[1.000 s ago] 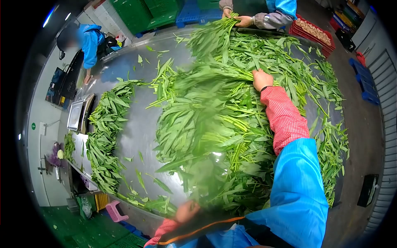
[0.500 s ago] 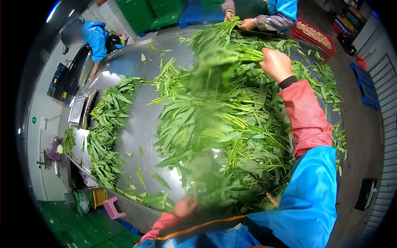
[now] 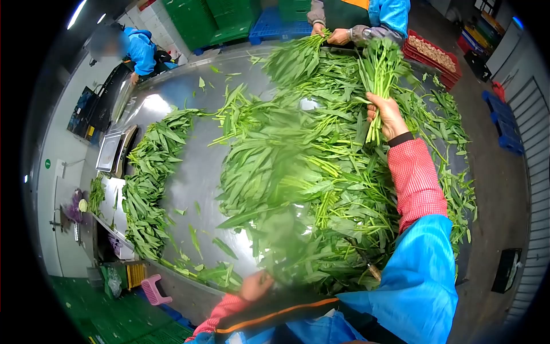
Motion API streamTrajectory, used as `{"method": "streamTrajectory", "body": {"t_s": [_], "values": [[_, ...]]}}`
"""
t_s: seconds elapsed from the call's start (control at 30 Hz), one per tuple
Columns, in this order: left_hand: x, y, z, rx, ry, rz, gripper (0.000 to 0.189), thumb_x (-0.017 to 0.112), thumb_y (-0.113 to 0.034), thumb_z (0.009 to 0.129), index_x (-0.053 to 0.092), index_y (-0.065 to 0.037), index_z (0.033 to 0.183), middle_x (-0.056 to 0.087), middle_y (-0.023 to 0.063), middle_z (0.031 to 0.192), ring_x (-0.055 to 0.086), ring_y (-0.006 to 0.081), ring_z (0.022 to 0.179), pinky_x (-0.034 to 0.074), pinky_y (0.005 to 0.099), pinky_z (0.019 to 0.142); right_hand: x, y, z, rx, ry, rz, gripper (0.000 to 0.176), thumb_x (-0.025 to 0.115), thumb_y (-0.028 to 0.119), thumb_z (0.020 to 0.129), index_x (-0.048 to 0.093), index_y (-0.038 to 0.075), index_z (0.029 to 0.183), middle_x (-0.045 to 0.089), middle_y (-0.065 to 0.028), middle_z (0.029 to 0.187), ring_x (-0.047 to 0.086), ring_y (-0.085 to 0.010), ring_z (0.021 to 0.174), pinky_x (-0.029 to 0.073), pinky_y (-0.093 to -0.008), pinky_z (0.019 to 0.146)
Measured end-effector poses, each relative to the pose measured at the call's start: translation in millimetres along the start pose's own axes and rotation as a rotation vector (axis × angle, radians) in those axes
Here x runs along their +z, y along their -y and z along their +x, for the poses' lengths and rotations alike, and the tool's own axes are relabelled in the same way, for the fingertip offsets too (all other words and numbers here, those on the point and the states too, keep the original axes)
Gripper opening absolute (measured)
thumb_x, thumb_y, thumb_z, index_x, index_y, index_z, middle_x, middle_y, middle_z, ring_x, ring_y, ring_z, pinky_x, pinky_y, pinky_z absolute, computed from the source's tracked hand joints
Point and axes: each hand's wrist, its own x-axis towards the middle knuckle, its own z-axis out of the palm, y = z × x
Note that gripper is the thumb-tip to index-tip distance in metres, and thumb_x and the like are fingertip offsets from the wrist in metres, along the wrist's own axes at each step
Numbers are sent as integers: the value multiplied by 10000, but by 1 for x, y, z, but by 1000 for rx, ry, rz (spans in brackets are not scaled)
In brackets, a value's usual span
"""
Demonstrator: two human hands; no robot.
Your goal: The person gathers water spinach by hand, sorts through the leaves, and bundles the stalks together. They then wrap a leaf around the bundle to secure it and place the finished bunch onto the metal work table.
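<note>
My right hand [image 3: 388,116] grips a bunch of water spinach [image 3: 382,71] by its stems, with the leaves pointing up and away from me over the far right of the heap. Near the table's front edge, my left hand [image 3: 256,285] is closed, its fingers curled; what they hold, if anything, is hidden. A large heap of water spinach [image 3: 344,178] covers the middle and right of the metal table [image 3: 192,149]. A blurry green patch runs down the view beside my left hand, smearing the leaves there. A wooden handle [image 3: 374,272] sticks out among the greens.
Across the table a co-worker's hands [image 3: 339,36] hold another bunch. A second person [image 3: 140,54] leans in at the far left. A long row of greens [image 3: 148,180] lies left, beside a scale [image 3: 110,152]. A red crate [image 3: 432,50] stands far right.
My right hand has come down and slightly right, and the bunch has swung from pointing left to pointing upward. My left hand has stayed in place.
</note>
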Motion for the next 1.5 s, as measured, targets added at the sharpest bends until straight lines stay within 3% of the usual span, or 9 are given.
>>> {"method": "streamTrajectory", "body": {"t_s": [0.23, 0.37, 0.5, 0.6, 0.77, 1.03, 1.2, 1.33, 1.5], "values": [[-37, -97, 42, -17, 101, -802, 492, 700, -88, 818, 478, -38, 1254, 567, 32, 1116, 540, 117, 1015, 427, 270, 909, 83, -46, -115, 82, 473, -211, 237, 679, 229, 840, 609, 53, 982, 639, -19, 798, 576, -93, 550, 466, -235, 484], [-34, -109, 78, 95, 78, -1175, 786, 628, -474, 875, 278, -65, 1448, 434, 87, 1405, 414, 232, 1289, 325, 402, 1083, 131, -173, -200, -48, 886, -355, 519, 666, 265, 829, 463, 46, 1253, 596, -102, 943, 565, -200, 747, 455, -313, 639], [-36, -112, 79, -379, -198, -1502, 410, 610, -336, 909, 539, -90, 1229, 631, 52, 1113, 582, 234, 1070, 445, 394, 982, 136, -146, -211, -160, 1203, -1082, 617, 667, 399, 819, 451, 75, 1297, 637, -217, 1007, 639, -368, 855, 519, -432, 747], [-38, -102, 65, -421, -250, -1660, 179, 669, -173, 859, 579, -103, 998, 637, 15, 860, 614, 220, 916, 482, 402, 914, 105, -108, -157, -318, 721, -984, 398, 647, 396, 800, 634, 125, 1091, 671, -140, 866, 643, -336, 727, 515, -445, 618], [-33, -87, 42, -563, -190, -1532, 232, 630, -161, 877, 525, -96, 1073, 584, 32, 792, 608, 231, 846, 518, 412, 841, 3, -81, 29, -855, -173, -1572, 138, 611, 188, 784, 640, 79, 864, 631, -123, 815, 614, -308, 749, 513, -423, 636], [-15, -66, 44, -651, -99, -1471, 244, 616, -128, 877, 503, -94, 1091, 613, 85, 833, 624, 268, 848, 520, 434, 834, -31, -100, 130, -559, -271, -2043, 163, 543, 155, 827, 656, 163, 945, 550, -93, 1128, 526, -278, 1037, 449, -438, 837], [-16, -69, 48, -689, -82, -1450, 220, 602, -138, 895, 509, -94, 1090, 624, 75, 853, 635, 278, 858, 528, 430, 818, -18, -62, 119, -950, -191, -2062, 154, 527, 146, 830, 664, 111, 891, 601, -78, 916, 560, -248, 952, 436, -432, 878], [-8, -60, 47, -686, -39, -1414, 244, 599, -154, 895, 493, -106, 1109, 617, 67, 870, 638, 284, 871, 533, 450, 805, -5, 0, 77, -493, -294, -1393, 268, 534, 246, 882, 615, 44, 1039, 648, -244, 871, 630, -382, 874, 482, -488, 764], [-15, -72, 44, -713, -24, -1394, 261, 606, -189, 896, 486, -122, 1117, 611, 50, 886, 636, 273, 885, 534, 458, 805, -30, -35, 72, -349, -118, -1067, 340, 523, 247, 908, 564, -24, 1110, 666, -203, 891, 643, -302, 893, 500, -398, 798]]}}
